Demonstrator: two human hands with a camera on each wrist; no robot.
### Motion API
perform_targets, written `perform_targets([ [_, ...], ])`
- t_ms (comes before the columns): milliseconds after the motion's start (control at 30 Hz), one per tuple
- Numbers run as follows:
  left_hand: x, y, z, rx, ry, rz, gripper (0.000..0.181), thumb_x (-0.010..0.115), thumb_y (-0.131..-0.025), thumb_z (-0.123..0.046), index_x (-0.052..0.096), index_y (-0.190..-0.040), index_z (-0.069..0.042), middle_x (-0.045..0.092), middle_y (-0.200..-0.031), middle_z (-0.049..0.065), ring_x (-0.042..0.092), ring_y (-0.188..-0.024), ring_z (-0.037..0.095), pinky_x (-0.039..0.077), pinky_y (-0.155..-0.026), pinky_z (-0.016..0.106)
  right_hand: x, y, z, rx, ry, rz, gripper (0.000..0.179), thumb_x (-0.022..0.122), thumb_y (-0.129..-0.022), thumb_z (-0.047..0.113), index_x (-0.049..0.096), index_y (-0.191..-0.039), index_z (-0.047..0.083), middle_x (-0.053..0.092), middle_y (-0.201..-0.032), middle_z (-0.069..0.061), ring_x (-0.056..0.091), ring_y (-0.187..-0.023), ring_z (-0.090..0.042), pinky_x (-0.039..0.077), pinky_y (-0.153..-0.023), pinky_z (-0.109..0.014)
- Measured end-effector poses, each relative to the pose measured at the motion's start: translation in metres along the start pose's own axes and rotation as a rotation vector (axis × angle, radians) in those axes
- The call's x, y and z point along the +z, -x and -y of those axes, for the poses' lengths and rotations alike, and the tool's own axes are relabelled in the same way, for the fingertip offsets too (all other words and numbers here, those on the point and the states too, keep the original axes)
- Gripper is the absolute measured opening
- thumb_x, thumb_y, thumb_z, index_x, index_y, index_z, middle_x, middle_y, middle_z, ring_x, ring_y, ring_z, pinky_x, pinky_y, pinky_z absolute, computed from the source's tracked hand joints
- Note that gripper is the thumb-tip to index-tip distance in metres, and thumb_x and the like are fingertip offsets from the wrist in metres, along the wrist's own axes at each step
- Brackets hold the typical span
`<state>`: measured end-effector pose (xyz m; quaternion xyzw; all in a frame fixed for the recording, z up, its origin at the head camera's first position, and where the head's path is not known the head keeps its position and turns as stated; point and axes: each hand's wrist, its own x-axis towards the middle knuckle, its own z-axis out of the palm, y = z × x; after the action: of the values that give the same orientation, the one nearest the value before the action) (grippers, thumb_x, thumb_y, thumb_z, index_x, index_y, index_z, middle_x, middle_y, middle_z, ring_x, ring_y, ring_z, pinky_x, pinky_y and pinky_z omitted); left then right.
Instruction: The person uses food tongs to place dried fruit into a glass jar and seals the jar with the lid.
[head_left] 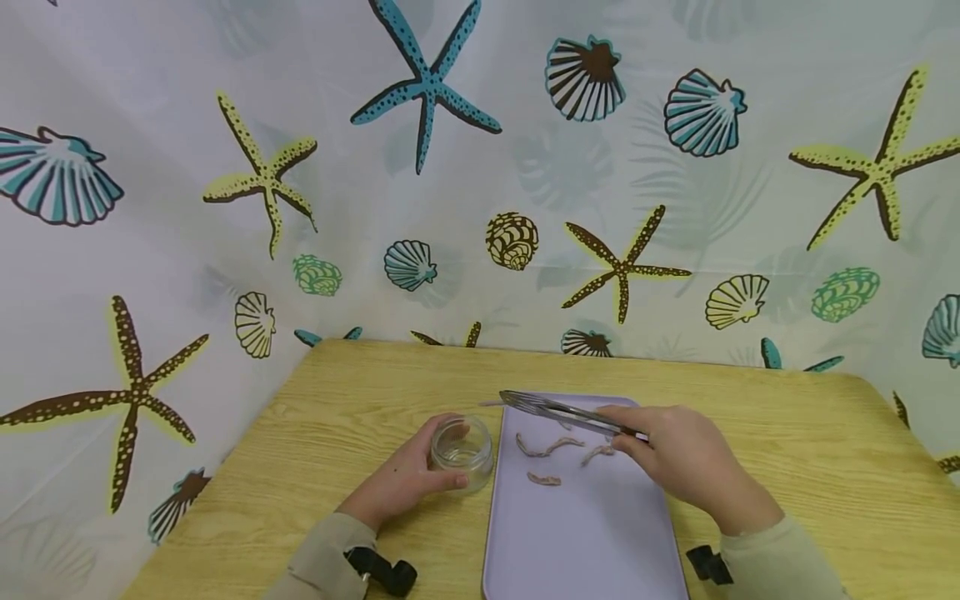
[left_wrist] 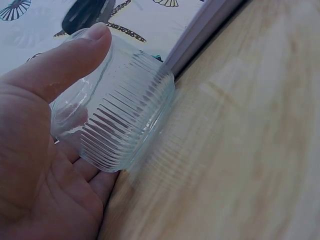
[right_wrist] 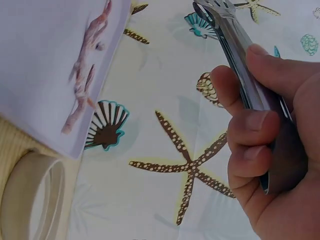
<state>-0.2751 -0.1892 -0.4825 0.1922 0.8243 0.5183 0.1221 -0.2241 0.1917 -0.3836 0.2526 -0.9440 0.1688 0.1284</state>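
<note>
My left hand grips a clear glass jar beside the tray's left edge, thumb on the near side. The jar's mouth faces up in the head view; fine ridges run round its glass in the left wrist view. Metal tongs are held in my right hand, their tips pointing left over the far end of the lilac tray. A thin pale strip shows at those tips. Several shrivelled brownish strips lie on the tray below the tongs.
A wooden table carries the tray. Behind and at the sides hangs a white curtain printed with starfish and shells. Low in the right wrist view is a round, tan-looking rim near the tray's corner.
</note>
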Motion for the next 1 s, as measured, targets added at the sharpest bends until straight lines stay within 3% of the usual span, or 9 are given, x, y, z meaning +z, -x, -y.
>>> perform_targets([
  [167,0.000,0.001,-0.003,0.004,-0.011,0.001,0.085,0.081,-0.088,-0.036,0.031,-0.155,-0.027,0.044,-0.155,-0.001,0.035,-0.145,0.023,0.027,-0.116,0.052,0.000,0.000,0.011,-0.090,-0.008,-0.057,0.040,0.077,-0.091,0.027,0.071,-0.130,0.028,0.074,-0.112,0.005,0.051,-0.061,0.000,0.040,-0.056,-0.027],
  [300,0.000,0.002,-0.005,-0.020,0.003,-0.007,0.085,0.082,-0.086,-0.038,0.032,-0.154,-0.030,0.044,-0.154,-0.002,0.035,-0.145,0.022,0.027,-0.116,0.052,0.003,-0.001,0.017,-0.142,-0.022,-0.076,0.041,0.078,-0.090,0.026,0.070,-0.130,0.029,0.074,-0.112,0.006,0.052,-0.063,0.002,0.040,-0.055,-0.024],
  [600,0.000,0.003,-0.003,-0.020,-0.008,-0.023,0.082,0.084,-0.085,-0.036,0.036,-0.151,-0.029,0.047,-0.151,-0.003,0.038,-0.142,0.022,0.027,-0.116,0.051,0.005,0.001,0.027,-0.125,-0.015,-0.054,0.044,0.078,-0.090,0.032,0.069,-0.132,0.033,0.073,-0.117,0.011,0.041,-0.052,0.004,0.035,-0.047,-0.021],
  [1000,0.001,0.002,-0.005,-0.011,0.006,-0.013,0.082,0.083,-0.086,-0.034,0.035,-0.152,-0.026,0.046,-0.152,-0.001,0.037,-0.143,0.022,0.026,-0.116,0.051,0.002,0.002,0.025,-0.151,-0.033,-0.047,0.045,0.078,-0.090,0.029,0.068,-0.133,0.030,0.071,-0.091,0.018,0.047,-0.059,0.005,0.038,-0.051,-0.021],
])
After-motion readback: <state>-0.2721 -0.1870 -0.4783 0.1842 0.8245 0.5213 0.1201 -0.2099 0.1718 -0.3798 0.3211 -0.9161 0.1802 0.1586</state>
